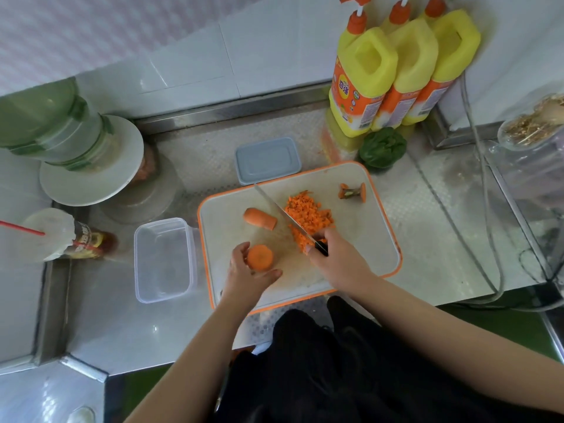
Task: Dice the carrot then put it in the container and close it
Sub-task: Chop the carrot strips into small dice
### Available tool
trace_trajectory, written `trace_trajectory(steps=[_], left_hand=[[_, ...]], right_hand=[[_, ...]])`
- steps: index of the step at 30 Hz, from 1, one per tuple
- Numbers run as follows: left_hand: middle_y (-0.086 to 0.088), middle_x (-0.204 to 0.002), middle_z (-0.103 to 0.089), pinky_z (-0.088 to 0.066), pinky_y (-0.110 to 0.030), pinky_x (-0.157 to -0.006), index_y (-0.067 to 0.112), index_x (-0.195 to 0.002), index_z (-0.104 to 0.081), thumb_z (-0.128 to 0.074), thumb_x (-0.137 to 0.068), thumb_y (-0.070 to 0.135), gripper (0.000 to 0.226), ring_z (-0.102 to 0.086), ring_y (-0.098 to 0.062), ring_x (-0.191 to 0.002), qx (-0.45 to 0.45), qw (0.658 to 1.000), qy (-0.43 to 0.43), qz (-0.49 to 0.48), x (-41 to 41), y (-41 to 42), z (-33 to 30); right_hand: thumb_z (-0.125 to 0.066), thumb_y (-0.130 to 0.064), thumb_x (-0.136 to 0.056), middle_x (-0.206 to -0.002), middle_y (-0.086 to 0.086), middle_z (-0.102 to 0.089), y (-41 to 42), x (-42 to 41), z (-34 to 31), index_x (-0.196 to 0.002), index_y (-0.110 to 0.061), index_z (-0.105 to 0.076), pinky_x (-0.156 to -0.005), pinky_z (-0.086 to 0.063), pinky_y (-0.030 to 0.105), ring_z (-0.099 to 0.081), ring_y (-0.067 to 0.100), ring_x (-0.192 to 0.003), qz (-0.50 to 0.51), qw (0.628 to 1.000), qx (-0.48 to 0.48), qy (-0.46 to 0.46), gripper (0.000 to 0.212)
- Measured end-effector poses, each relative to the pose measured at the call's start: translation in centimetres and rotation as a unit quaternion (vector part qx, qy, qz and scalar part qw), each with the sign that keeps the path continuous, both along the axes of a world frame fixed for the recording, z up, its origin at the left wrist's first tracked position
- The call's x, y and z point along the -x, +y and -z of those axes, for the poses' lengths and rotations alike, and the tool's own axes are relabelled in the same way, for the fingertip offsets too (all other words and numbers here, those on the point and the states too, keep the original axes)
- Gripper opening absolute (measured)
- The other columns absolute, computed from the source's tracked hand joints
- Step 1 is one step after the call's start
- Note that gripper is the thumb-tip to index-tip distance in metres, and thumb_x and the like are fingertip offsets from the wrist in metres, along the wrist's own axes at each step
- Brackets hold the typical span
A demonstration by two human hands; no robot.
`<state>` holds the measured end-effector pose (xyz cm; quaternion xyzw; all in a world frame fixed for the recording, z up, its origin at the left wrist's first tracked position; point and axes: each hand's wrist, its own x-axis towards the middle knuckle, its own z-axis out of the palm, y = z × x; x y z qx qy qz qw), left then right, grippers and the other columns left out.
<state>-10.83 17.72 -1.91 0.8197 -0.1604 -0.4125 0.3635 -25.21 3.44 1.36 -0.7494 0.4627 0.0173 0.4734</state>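
Observation:
On the white, orange-rimmed cutting board (366, 239) my left hand (247, 270) holds a thick carrot piece (260, 257) standing on end, cut face up. My right hand (335, 257) grips a black-handled knife (283, 213); its blade points away to the upper left, over the board. A heap of diced carrot (308, 216) lies beside the blade. Another carrot chunk (260, 218) lies left of the blade. The carrot top (354, 192) sits at the board's far right. An empty clear container (163, 259) stands left of the board, and its grey-blue lid (268, 160) lies beyond the board.
Three yellow detergent bottles (393, 71) and a green pepper (382, 148) stand at the back right. A large water bottle (52, 123) on a white plate, a sauce bottle (88, 241) and a cup with a red straw are at left. Cables run along the right.

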Motion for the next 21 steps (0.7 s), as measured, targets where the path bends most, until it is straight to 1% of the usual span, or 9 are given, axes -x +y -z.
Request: trace_trajectory(steps=[2,5,8,11,13,15,18,19,21], left_hand=[[0.003,-0.12,-0.052,-0.049,-0.048,-0.093,0.039,-0.12,-0.036,-0.085,-0.072,0.035,0.069,-0.06,-0.023,-0.106,0.004,0.998,-0.052,-0.016,0.7,0.5,0.4],[0.004,-0.12,-0.054,-0.046,-0.039,-0.09,0.03,-0.123,-0.043,-0.078,-0.079,0.036,0.057,-0.053,-0.02,-0.111,-0.022,0.981,-0.185,0.061,-0.1,0.8,0.2],[0.005,-0.132,-0.046,-0.041,-0.037,-0.098,0.029,-0.134,-0.049,-0.07,-0.085,0.031,0.054,-0.037,-0.02,-0.125,-0.064,0.917,-0.326,0.221,-1.7,0.7,-0.4],[0.007,-0.135,-0.038,-0.042,-0.038,-0.101,0.033,-0.138,-0.046,-0.067,-0.088,0.026,0.054,-0.027,-0.018,-0.13,-0.116,0.869,-0.348,0.332,-2.3,0.7,0.2],[0.005,-0.136,-0.04,-0.045,-0.042,-0.101,0.028,-0.137,-0.047,-0.073,-0.084,0.022,0.059,-0.031,-0.018,-0.13,-0.088,0.867,-0.356,0.337,-2.2,1.1,0.8],[0.001,-0.134,-0.046,-0.052,-0.047,-0.093,0.022,-0.131,-0.049,-0.085,-0.07,0.019,0.07,-0.037,-0.021,-0.129,-0.042,0.865,-0.386,0.319,-1.9,1.8,1.4],[-0.004,-0.131,-0.047,-0.053,-0.046,-0.084,0.023,-0.125,-0.043,-0.092,-0.057,0.033,0.084,-0.038,-0.026,-0.124,-0.008,0.871,-0.42,0.253,-0.9,3.0,1.6],[-0.006,-0.128,-0.048,-0.053,-0.047,-0.083,0.022,-0.123,-0.043,-0.09,-0.058,0.039,0.082,-0.039,-0.027,-0.12,0.002,0.868,-0.439,0.231,-0.6,3.2,1.7],[-0.01,-0.121,-0.05,-0.054,-0.046,-0.08,0.02,-0.118,-0.049,-0.08,-0.068,0.046,0.065,-0.043,-0.03,-0.11,0.02,0.84,-0.498,0.216,0.1,3.6,2.1]], right_hand=[[-0.053,-0.042,-0.094,-0.094,-0.005,-0.06,0.4,0.1,0.2,-0.114,-0.024,-0.048,-0.072,-0.051,0.037,-0.061,0.017,-0.081,0.002,1.0,-0.011,-0.002,0.027],[-0.052,-0.041,-0.095,-0.088,-0.007,-0.057,0.5,0.4,0.2,-0.113,-0.024,-0.047,-0.065,-0.045,0.03,-0.058,0.014,-0.075,-0.007,1.0,-0.011,0.009,0.026],[-0.053,-0.038,-0.095,-0.078,-0.006,-0.054,0.4,0.6,0.1,-0.109,-0.021,-0.048,-0.056,-0.037,0.024,-0.053,0.01,-0.064,-0.015,1.0,-0.02,0.014,0.022],[-0.053,-0.036,-0.095,-0.073,-0.004,-0.049,0.6,0.2,0.5,-0.095,-0.018,-0.05,-0.055,-0.034,0.026,-0.048,0.011,-0.063,-0.037,0.999,-0.026,0.031,0.019],[-0.052,-0.035,-0.095,-0.068,-0.004,-0.045,0.7,-0.1,0.9,-0.078,-0.021,-0.044,-0.054,-0.032,0.026,-0.044,0.011,-0.06,-0.061,0.996,-0.027,0.053,0.024],[-0.05,-0.034,-0.096,-0.067,-0.004,-0.045,0.6,-0.5,1.1,-0.073,-0.024,-0.038,-0.053,-0.03,0.027,-0.043,0.012,-0.058,-0.097,0.992,-0.021,0.083,0.028],[-0.047,-0.033,-0.097,-0.069,-0.004,-0.049,0.7,-0.9,1.2,-0.082,-0.021,-0.046,-0.051,-0.031,0.027,-0.048,0.014,-0.061,-0.139,0.984,-0.009,0.111,0.019],[-0.046,-0.034,-0.097,-0.071,-0.003,-0.051,0.8,-1.1,1.2,-0.089,-0.018,-0.05,-0.052,-0.033,0.028,-0.051,0.017,-0.063,-0.145,0.983,-0.006,0.116,0.018],[-0.045,-0.036,-0.096,-0.075,-0.001,-0.056,0.9,-1.4,1.3,-0.098,-0.016,-0.054,-0.056,-0.04,0.03,-0.057,0.021,-0.068,-0.155,0.98,0.003,0.122,0.022]])
